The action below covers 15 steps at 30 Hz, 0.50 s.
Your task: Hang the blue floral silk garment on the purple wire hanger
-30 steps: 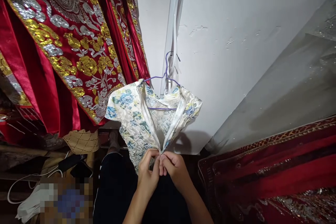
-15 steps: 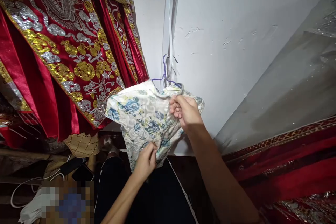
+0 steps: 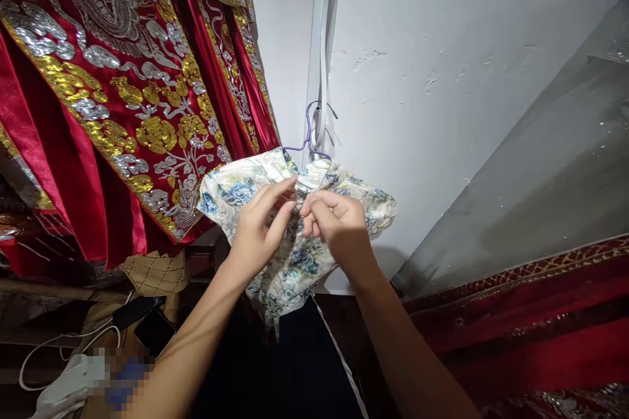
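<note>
A short-sleeved white shirt (image 3: pixel 305 260) with blue and yellow-green flowers hangs on a purple hanger (image 3: pixel 308 134) in front of me. At its neckline my right hand (image 3: pixel 339 219) is closed in a pinch on the front edge of the shirt. My left hand (image 3: pixel 260 222) is just beside it on the left, thumb and forefinger apart near the collar. Whether the left fingertips touch the fabric, I cannot tell. My hands cover part of the shirt's upper front.
Red garments with gold and silver embroidery (image 3: pixel 157 134) hang at the left. A white strap (image 3: pixel 323 72) runs down the pale wall (image 3: pixel 417 124). Lower left are a phone (image 3: pixel 154 332), a white cable (image 3: pixel 37 340) and a tan quilted item (image 3: pixel 154 273). More red cloth (image 3: pixel 550 340) lies lower right.
My left hand has let go of the shirt's lower front and come up to the collar. The right hand has shifted slightly left and down, and the shirt's right sleeve is spread wider.
</note>
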Each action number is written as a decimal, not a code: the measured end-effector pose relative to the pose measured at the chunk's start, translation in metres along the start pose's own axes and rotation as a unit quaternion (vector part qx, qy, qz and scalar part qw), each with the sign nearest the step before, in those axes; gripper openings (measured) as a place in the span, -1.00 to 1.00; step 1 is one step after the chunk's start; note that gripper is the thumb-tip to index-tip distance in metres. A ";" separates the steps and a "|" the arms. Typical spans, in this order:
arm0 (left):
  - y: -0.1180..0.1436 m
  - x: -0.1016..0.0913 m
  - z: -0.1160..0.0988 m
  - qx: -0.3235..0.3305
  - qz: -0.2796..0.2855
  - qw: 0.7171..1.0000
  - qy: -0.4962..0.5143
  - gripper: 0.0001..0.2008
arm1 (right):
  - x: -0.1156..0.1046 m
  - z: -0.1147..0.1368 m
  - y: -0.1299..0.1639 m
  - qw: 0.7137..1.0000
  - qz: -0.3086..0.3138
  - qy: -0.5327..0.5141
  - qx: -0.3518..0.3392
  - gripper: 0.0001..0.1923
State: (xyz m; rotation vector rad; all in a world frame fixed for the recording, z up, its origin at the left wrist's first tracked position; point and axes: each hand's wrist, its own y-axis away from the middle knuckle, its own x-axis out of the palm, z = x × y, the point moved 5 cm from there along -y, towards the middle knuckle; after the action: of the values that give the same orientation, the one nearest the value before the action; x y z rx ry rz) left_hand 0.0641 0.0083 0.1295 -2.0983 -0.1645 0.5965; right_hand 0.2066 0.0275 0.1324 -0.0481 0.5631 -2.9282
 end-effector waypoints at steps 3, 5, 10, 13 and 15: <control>-0.017 0.002 -0.008 0.053 0.012 0.997 -0.058 -0.81 | 0.003 -0.026 -0.008 1.000 0.001 -0.005 0.007 -0.76; -0.020 -0.004 -0.007 0.083 -0.026 0.992 -0.087 -0.82 | 0.005 -0.061 -0.010 0.999 -0.003 -0.005 0.042 -0.78; -0.019 -0.066 0.036 -0.002 -0.316 0.949 -0.024 -0.82 | 0.008 -0.139 0.028 0.991 -0.037 0.033 0.123 -0.73; -0.001 -0.089 0.097 -0.160 -0.398 0.880 0.203 -0.85 | 0.012 -0.149 0.063 0.992 -0.038 -0.004 0.123 -0.69; 0.025 -0.081 0.136 -0.289 -0.409 0.795 0.341 -0.86 | 0.015 -0.145 0.080 0.992 -0.033 -0.029 0.119 -0.66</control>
State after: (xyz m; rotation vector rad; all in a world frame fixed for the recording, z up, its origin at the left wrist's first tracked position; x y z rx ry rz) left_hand -0.0742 0.0691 0.0752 -2.3697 -0.8619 -0.8345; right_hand 0.1947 0.0047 -0.0322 -0.1255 0.2056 -3.0244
